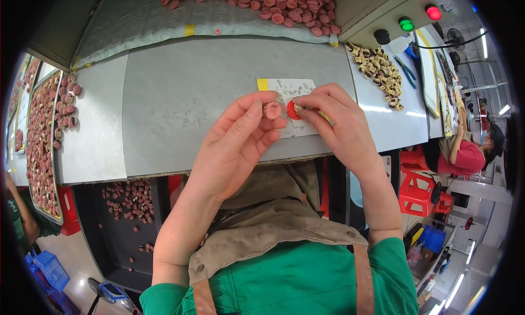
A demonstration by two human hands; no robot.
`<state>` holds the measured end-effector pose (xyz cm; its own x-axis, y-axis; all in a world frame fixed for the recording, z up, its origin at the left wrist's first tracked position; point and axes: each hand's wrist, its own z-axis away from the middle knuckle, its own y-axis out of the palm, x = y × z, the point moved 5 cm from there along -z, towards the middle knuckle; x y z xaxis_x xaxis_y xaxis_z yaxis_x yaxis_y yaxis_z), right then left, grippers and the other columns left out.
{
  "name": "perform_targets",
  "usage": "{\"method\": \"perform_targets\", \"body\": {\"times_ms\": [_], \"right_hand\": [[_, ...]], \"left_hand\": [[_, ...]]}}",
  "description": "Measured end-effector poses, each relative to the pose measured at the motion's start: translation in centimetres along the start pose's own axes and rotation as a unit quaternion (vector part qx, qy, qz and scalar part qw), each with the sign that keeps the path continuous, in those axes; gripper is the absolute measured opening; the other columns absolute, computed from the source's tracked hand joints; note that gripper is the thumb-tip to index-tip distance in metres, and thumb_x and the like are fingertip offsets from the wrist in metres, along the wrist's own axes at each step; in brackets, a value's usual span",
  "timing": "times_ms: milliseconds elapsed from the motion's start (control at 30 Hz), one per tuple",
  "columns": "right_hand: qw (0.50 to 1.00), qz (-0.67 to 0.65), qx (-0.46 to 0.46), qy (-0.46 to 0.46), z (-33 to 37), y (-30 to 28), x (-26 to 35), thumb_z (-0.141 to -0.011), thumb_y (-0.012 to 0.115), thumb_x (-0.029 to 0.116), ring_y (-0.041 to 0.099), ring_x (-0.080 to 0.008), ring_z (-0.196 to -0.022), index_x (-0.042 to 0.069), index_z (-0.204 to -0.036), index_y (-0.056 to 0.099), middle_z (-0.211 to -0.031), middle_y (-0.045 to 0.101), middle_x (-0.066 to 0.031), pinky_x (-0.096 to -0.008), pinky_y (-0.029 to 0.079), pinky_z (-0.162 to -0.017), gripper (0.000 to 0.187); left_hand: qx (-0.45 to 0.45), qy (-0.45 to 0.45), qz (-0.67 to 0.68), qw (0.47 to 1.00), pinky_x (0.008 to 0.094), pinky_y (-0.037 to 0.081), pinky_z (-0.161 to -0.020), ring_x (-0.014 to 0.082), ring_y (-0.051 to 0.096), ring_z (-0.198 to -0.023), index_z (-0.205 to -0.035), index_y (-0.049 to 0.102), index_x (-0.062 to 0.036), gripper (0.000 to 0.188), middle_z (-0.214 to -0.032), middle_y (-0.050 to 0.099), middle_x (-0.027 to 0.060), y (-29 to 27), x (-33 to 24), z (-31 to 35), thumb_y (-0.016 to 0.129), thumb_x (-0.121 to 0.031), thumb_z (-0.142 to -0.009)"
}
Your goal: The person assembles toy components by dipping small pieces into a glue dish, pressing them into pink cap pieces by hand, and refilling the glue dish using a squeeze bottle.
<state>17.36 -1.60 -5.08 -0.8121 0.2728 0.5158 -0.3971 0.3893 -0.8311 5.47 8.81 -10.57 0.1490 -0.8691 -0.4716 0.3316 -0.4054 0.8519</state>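
Note:
My left hand (235, 129) pinches a small pink ridged cup-shaped piece (272, 111) between thumb and fingers, its hollow side showing. Close beside it, my right hand (336, 115) has its thumb and forefinger closed at a small pale piece (298, 108), partly hidden by the fingertips. Against that piece is a round red thing (291, 112), perhaps a small dish or cap; I cannot tell whether the fingers hold it too. Both hands are above a white spotted sheet (298, 130) with a yellow corner, on the grey worktop (169, 107).
Pink ridged cups (273, 6) are heaped on a pale cloth-like belt (131, 25) at the back. Cream-and-dark pieces (377, 68) lie at right near pliers (406, 71). Filled trays (44, 145) stand left, and a black drawer (117, 249) holds more pieces. A co-worker (465, 151) sits far right.

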Motion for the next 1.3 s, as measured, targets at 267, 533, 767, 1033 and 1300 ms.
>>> {"method": "perform_targets", "body": {"times_ms": [267, 533, 767, 1033, 1300], "right_hand": [[1.0, -0.017, -0.015, -0.01, -0.2, 0.2, 0.2, -0.081, 0.064, 0.005, 0.059, -0.0231, -0.079, 0.004, -0.096, 0.066, -0.088, 0.057, -0.0091, -0.0314, 0.048, -0.07, 0.015], [0.999, 0.005, -0.014, -0.028, 0.3, -0.1, 0.1, -0.081, 0.063, 0.006, 0.059, -0.0246, -0.081, 0.005, -0.097, 0.066, -0.089, 0.057, -0.0092, -0.0323, 0.048, -0.07, 0.016], [0.998, 0.012, -0.027, -0.049, 0.3, 0.1, 0.7, -0.081, 0.063, 0.006, 0.058, -0.0253, -0.083, 0.004, -0.096, 0.065, -0.09, 0.057, -0.0094, -0.0328, 0.048, -0.073, 0.015], [0.982, -0.175, 0.008, 0.072, 0.8, -0.3, -1.2, -0.085, 0.061, 0.006, 0.058, -0.0172, -0.086, 0.003, -0.101, 0.063, -0.093, 0.059, -0.0063, -0.0275, 0.046, -0.076, 0.017], [0.845, -0.519, -0.039, 0.123, 2.1, 1.2, -0.5, -0.09, 0.057, 0.004, 0.057, -0.0117, -0.096, 0.001, -0.11, 0.058, -0.108, 0.059, -0.0053, -0.0258, 0.046, -0.084, 0.02]], "left_hand": [[0.044, -0.001, -0.016, 0.999, 0.0238, 0.047, -0.083, 0.0107, 0.058, -0.093, -0.124, 0.048, -0.0021, 0.031, -0.106, 0.058, 0.005, -0.3, 0.2, -0.1, 0.049, -0.017, -0.096], [0.011, 0.012, -0.033, 0.999, 0.0231, 0.047, -0.083, 0.0099, 0.058, -0.094, -0.124, 0.049, -0.0039, 0.032, -0.109, 0.059, 0.0049, 0.0, 0.3, 0.1, 0.054, -0.014, -0.094], [-0.001, 0.002, -0.067, 0.998, 0.0216, 0.047, -0.083, 0.0085, 0.058, -0.094, -0.122, 0.051, -0.0053, 0.031, -0.107, 0.06, 0.0026, 0.5, 0.3, 0.0, 0.057, -0.015, -0.093], [-0.005, 0.022, -0.104, 0.994, 0.0206, 0.045, -0.078, 0.0072, 0.056, -0.091, -0.12, 0.053, -0.0045, 0.029, -0.107, 0.061, 0.0016, 0.9, 0.1, 0.5, 0.056, -0.016, -0.094], [-0.01, 0.019, -0.17, 0.985, 0.0216, 0.044, -0.08, 0.0083, 0.056, -0.093, -0.12, 0.053, -0.0038, 0.03, -0.107, 0.061, 0.0017, 1.5, 0.2, 0.6, 0.056, -0.019, -0.094]]}}
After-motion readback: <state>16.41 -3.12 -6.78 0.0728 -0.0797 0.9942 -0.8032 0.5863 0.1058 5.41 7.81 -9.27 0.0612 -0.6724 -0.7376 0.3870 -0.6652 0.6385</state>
